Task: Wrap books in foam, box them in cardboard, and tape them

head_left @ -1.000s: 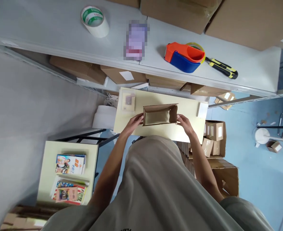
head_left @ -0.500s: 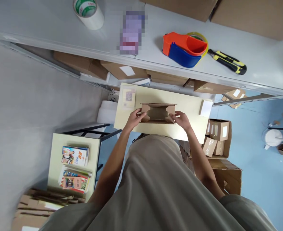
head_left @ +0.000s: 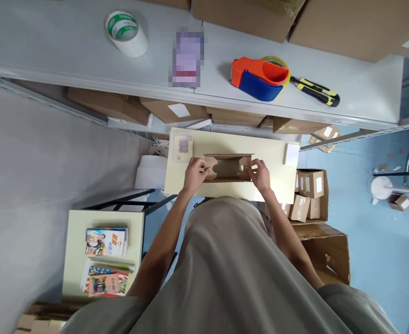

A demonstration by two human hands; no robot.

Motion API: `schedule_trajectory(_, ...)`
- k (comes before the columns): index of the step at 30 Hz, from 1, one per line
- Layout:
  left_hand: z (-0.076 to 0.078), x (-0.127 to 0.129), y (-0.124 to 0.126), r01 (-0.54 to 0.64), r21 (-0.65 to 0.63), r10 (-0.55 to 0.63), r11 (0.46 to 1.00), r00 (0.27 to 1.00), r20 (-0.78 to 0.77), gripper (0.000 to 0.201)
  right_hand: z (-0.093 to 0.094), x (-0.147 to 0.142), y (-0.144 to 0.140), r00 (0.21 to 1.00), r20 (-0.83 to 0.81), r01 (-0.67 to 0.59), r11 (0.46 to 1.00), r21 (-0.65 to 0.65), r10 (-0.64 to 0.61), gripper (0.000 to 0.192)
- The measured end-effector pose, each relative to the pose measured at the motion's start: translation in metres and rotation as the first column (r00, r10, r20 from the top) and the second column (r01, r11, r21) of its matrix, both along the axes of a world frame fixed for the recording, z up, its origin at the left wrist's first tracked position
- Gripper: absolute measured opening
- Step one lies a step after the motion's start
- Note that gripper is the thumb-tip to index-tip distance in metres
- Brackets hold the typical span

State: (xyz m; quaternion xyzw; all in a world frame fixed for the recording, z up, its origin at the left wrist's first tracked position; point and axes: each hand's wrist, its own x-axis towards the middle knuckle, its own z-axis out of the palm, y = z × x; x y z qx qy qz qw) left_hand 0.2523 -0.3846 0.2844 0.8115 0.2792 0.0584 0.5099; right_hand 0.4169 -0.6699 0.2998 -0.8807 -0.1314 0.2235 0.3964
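Observation:
A small brown cardboard box lies over the cream table, its middle open towards me and its notched end flaps folded inward. At its left end, my left hand is closed, thumb and forefinger pinching the left flap. My right hand pinches the flap at the right end in the same way. A flat printed packet rests on the table beyond my left hand. Beyond my right hand, at the table's far right, is a small white box.
On the grey shelf across the front are a tape roll, a blurred phone-like object, an orange-blue tape dispenser and a utility knife. Magazines lie on a side table; a carton of small boxes stands right.
Both hands have shifted slightly outward and their fingers are more curled at the end flaps. The box stays in nearly the same place. The whole view has tilted a little.

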Motion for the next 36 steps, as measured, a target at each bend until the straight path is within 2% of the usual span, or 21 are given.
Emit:
schedule_trajectory(2, 0.004, -0.002, 0.002, 0.096, 0.017, -0.096, 0.995, 0.995, 0.025, 0.017, 0.002, -0.002, -0.001, 0.999, 0.014, -0.049, 0.999, 0.016, 0.049, 0.049)
schedule_trajectory(4, 0.006, -0.006, 0.008, 0.161, -0.020, -0.161, 0.987, 0.987, 0.019, 0.018, 0.003, 0.000, -0.007, 0.995, -0.005, -0.101, 0.993, 0.061, 0.102, 0.042)
schedule_trajectory(6, 0.007, -0.011, 0.016, 0.237, -0.095, -0.237, 0.967, 0.971, 0.009, 0.027, 0.003, 0.006, -0.016, 0.985, -0.063, -0.151, 0.979, 0.136, 0.160, 0.035)
schedule_trajectory(8, 0.009, -0.017, 0.026, 0.343, -0.186, -0.347, 0.921, 0.938, 0.014, 0.044, 0.003, 0.013, -0.027, 0.960, -0.151, -0.201, 0.957, 0.210, 0.235, 0.033)
schedule_trajectory(10, 0.012, -0.023, 0.035, 0.441, -0.277, -0.453, 0.854, 0.891, 0.023, 0.065, 0.005, 0.021, -0.037, 0.915, -0.247, -0.256, 0.931, 0.259, 0.320, 0.043)
schedule_trajectory(12, 0.015, -0.027, 0.039, 0.490, -0.354, -0.517, 0.796, 0.856, 0.022, 0.083, 0.008, 0.025, -0.043, 0.867, -0.327, -0.295, 0.916, 0.272, 0.376, 0.062)
schedule_trajectory(13, 0.017, -0.028, 0.039, 0.489, -0.379, -0.522, 0.785, 0.853, 0.018, 0.090, 0.009, 0.026, -0.044, 0.851, -0.359, -0.302, 0.916, 0.265, 0.384, 0.070)
schedule_trajectory(15, 0.018, -0.028, 0.034, 0.446, -0.400, -0.483, 0.800, 0.876, 0.010, 0.095, 0.011, 0.026, -0.043, 0.847, -0.385, -0.293, 0.926, 0.238, 0.367, 0.081)
schedule_trajectory(18, 0.019, -0.026, 0.023, 0.339, -0.409, -0.366, 0.847, 0.930, 0.014, 0.095, 0.012, 0.024, -0.039, 0.868, -0.369, -0.264, 0.938, 0.225, 0.332, 0.080)
schedule_trajectory(20, 0.019, -0.025, 0.015, 0.269, -0.403, -0.285, 0.875, 0.958, 0.020, 0.101, 0.012, 0.022, -0.038, 0.875, -0.354, -0.257, 0.937, 0.238, 0.330, 0.079)
schedule_trajectory(22, 0.019, -0.025, 0.010, 0.198, -0.367, -0.201, 0.909, 0.979, 0.029, 0.102, 0.011, 0.020, -0.039, 0.888, -0.315, -0.267, 0.933, 0.240, 0.335, 0.077)
schedule_trajectory(25, 0.019, -0.028, 0.005, 0.135, -0.281, -0.129, 0.950, 0.991, 0.039, 0.083, 0.012, 0.013, -0.041, 0.929, -0.168, -0.299, 0.937, 0.179, 0.329, 0.071)
schedule_trajectory(29, 0.018, -0.031, 0.004, 0.213, -0.080, -0.208, 0.974, 0.976, 0.063, 0.065, 0.016, 0.004, -0.040, 0.911, 0.027, -0.413, 0.911, 0.018, 0.413, 0.066)
schedule_trajectory(33, 0.019, -0.028, 0.003, 0.361, 0.143, -0.363, 0.922, 0.932, -0.013, 0.056, 0.021, -0.001, -0.036, 0.850, 0.096, -0.509, 0.855, -0.101, 0.517, 0.068)
schedule_trajectory(36, 0.022, -0.024, 0.002, 0.416, 0.241, -0.419, 0.877, 0.907, -0.039, 0.052, 0.023, 0.004, -0.034, 0.848, 0.100, -0.510, 0.853, -0.110, 0.520, 0.064)
